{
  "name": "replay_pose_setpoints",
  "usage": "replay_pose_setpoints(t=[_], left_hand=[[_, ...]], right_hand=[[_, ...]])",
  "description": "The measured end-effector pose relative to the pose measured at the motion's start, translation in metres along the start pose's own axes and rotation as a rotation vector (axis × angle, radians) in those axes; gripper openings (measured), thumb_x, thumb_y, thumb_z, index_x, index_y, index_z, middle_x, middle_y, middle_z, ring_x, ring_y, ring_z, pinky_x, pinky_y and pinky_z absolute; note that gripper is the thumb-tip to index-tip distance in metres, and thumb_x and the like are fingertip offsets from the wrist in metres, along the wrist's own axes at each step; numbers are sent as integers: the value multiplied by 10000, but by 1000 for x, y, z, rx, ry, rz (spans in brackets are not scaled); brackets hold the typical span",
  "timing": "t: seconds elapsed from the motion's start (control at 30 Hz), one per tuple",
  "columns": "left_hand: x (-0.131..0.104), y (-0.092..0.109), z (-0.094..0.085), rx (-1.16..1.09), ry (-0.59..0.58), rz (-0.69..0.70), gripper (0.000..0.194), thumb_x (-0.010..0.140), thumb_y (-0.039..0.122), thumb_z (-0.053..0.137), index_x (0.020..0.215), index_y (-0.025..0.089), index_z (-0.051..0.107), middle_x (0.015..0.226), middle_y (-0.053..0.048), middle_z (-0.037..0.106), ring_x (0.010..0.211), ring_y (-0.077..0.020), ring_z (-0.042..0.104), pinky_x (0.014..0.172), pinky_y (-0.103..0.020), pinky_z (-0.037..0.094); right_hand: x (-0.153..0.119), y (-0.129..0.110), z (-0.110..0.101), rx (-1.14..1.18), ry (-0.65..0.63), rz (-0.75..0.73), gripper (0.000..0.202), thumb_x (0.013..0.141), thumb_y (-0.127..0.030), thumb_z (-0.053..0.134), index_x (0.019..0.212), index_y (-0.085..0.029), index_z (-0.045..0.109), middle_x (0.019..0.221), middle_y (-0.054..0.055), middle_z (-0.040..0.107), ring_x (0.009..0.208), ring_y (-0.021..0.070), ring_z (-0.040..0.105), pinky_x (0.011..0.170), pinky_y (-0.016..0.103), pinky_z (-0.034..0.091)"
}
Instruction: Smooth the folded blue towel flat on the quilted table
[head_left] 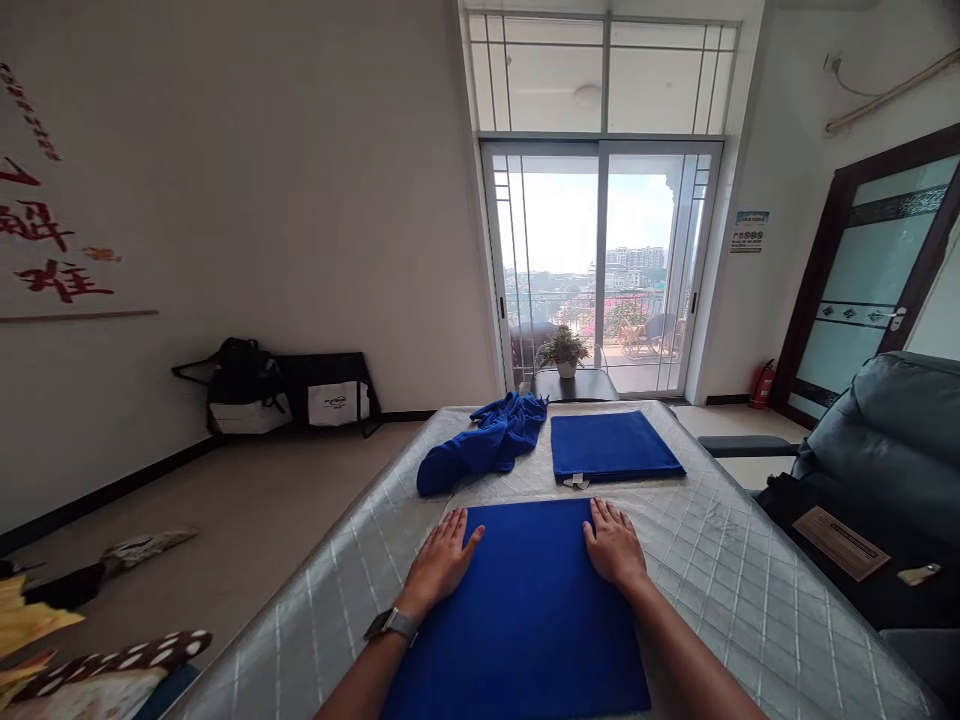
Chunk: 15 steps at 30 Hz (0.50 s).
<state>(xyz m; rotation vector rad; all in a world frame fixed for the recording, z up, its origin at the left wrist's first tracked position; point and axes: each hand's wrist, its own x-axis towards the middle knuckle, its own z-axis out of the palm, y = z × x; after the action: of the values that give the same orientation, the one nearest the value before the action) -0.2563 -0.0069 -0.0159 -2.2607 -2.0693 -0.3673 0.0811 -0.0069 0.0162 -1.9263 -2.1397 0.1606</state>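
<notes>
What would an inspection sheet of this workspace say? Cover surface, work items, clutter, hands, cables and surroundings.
Surface: silver-grey quilted cover, with visible creases.
Work items: near blue cloth, lying flat; far blue cloth, flat with a white label; crumpled blue cloth to its left.
Clutter: brown polka-dot fabric at lower left; brown printed panel on the armchair.
Hands: left hand and right hand palm down at the near cloth's far corners.
Cables: one hanging from the upper-right wall; none seen on the cover.
Surroundings: sliding glass door ahead, potted plant before it, fire extinguisher right.
</notes>
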Motion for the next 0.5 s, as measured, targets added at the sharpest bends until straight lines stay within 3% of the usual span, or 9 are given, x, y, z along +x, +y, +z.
replay_pose_setpoints(t=[0.3, 0.5], left_hand=[[-2, 5, -3, -54, 18, -39, 833, 968, 626, 163, 1497, -1, 310, 1578, -209, 285, 1473, -279, 251, 1196, -428, 196], [-4, 1, -6, -89, 7, -13, 834, 954, 658, 179, 1500, 45, 331, 1578, -184, 295, 1473, -279, 252, 1187, -442, 208]], right_hand=[[7, -1, 5, -76, -83, 37, 658, 978, -474, 169, 1566, -179, 154, 1629, -11, 137, 1492, 181, 126, 1198, 373, 28], [6, -3, 3, -115, -89, 35, 656, 977, -462, 168, 1566, -173, 150, 1627, -3, 155, 1492, 173, 127, 1197, 364, 32]])
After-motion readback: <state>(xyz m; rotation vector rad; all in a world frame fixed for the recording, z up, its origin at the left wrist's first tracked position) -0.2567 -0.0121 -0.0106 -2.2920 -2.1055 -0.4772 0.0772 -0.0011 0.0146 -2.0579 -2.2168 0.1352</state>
